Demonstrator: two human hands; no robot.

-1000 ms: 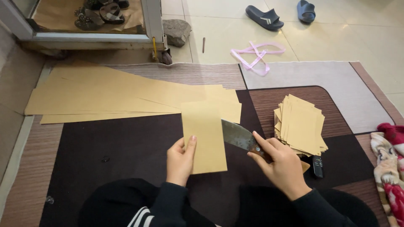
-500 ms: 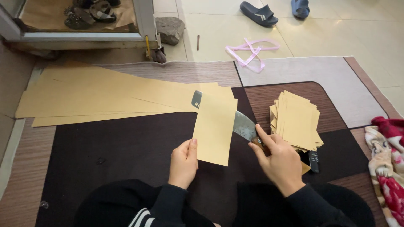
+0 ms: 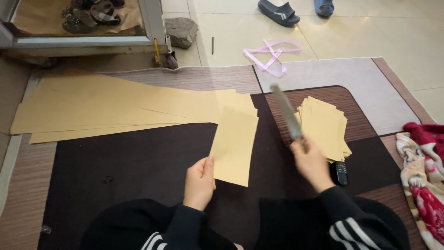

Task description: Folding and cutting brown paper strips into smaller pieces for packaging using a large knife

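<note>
Change since earlier: right hand (image 3: 313, 163) has swung the knife (image 3: 286, 112) out from behind the cut sheet, and the blade is now pointing up and away, blurred with motion.

Head view, left hand (image 3: 200, 181): it is pinching the lower left corner of a cut tan paper sheet (image 3: 235, 142), thumb on top, fingers closed on the edge.

Head view, right hand: it is gripping the knife handle in a closed fist, with the blade standing clear of the sheet and well to its right.

Head view, cut sheet: it is lying on the dark mat (image 3: 138, 166), its top edge touching the end of the long tan paper strips (image 3: 115, 107) that are stretching away to the left.

Head view, stack: a pile of cut tan sheets (image 3: 323, 126) is sitting just right of the blade, near the right hand.

Head view, surroundings: a small black remote (image 3: 341, 172) is lying beside the stack; a pink ribbon (image 3: 270, 52) is lying on the tiled floor (image 3: 370, 32) beyond the mat; a red floral cloth (image 3: 423, 171) is bunching at the right edge.
</note>
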